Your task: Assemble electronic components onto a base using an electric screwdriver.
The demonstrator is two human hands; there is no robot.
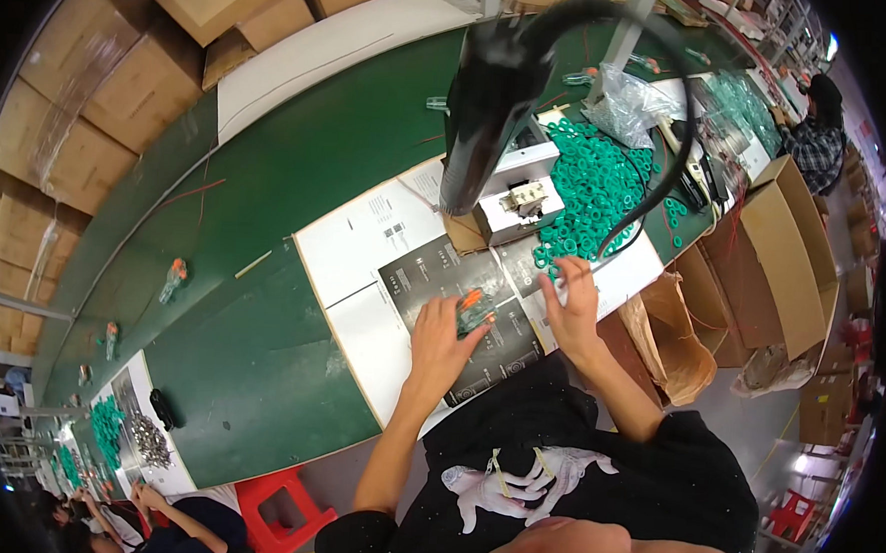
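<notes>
My left hand (440,338) is closed around a small clear plastic part with orange pieces (472,316), over a dark printed sheet (453,277). The fingers hide some of that part. At the near edge of a heap of green rings (593,189), my right hand (574,308) has its thumb and fingers apart. Green shows by its fingertips, but I cannot make out a ring held there. Beyond the hands stands a metal fixture (522,196) with a pale block on top, beside a thick black cylinder (486,119).
A black cable (687,119) arcs over the rings. Open cardboard boxes (780,254) stand at the right, and stacked cartons (102,88) at the far left. Clear parts with orange lie along the green table (259,337). A red stool (280,513) is below its edge; other people work at both ends.
</notes>
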